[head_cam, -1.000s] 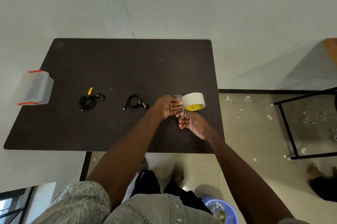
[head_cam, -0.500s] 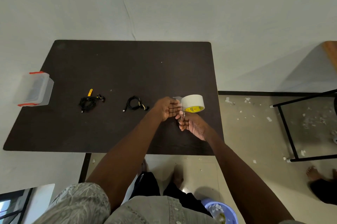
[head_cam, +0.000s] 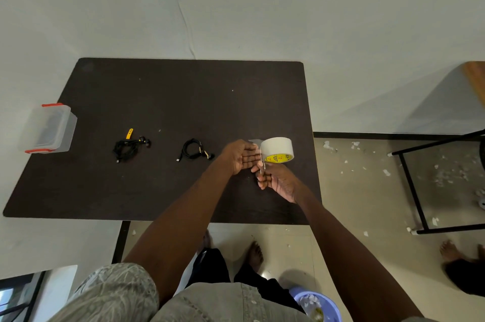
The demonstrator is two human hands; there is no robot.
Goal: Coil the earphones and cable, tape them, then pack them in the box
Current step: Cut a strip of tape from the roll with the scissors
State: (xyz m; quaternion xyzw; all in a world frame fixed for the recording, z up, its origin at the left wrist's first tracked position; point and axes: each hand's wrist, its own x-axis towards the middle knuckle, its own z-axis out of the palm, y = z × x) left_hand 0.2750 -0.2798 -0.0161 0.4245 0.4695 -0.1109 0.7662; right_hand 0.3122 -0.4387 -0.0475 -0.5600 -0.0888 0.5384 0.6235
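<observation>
Holding scissors (head_cam: 261,164) in right hand (head_cam: 278,181), left hand (head_cam: 242,155) beside tape roll (head_cam: 277,150)

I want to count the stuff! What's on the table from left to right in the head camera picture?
Clear box → tangled earphones → coiled cable → left hand → roll of tape.

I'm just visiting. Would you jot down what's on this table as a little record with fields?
Table: dark tabletop
Box: clear, red latches, far left edge
Earphones: black bundle, yellow tab
Cable: black coil, mid-table
Tape roll: white, yellow core, beside the hands
Left hand: fingers straight, by the tape
Right hand: grips small scissors
</observation>
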